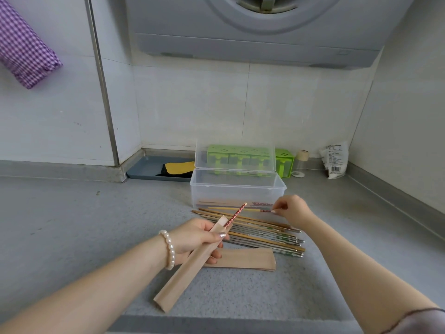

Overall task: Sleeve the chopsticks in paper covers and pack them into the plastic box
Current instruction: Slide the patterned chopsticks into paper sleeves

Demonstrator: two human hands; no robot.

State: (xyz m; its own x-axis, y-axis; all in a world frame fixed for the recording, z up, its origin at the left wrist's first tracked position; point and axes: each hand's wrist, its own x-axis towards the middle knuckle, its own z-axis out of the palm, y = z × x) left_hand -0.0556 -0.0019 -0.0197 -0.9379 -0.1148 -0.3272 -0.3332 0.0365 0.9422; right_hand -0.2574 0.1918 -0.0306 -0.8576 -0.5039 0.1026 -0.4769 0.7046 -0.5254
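Observation:
My left hand [197, 237] grips a brown paper cover [187, 271] held slanted above the counter. One chopstick with a red patterned end [237, 213] sticks out of the cover's top. My right hand [292, 209] pinches the red patterned end of a second chopstick [255, 210] lying at the far edge of a pile of loose chopsticks [260, 233]. Just behind the pile stands the clear plastic box [237, 189] with its lid [234, 156] up; sleeved chopsticks show through its front wall. A stack of flat paper covers [248, 259] lies in front of the pile.
A green plastic holder [284, 162], a small jar [301, 162] and a white packet [334, 160] stand against the back wall. A blue tray with a yellow cloth [149, 168] sits at the left. Walls close in the right side. A grey appliance [252, 27] hangs overhead.

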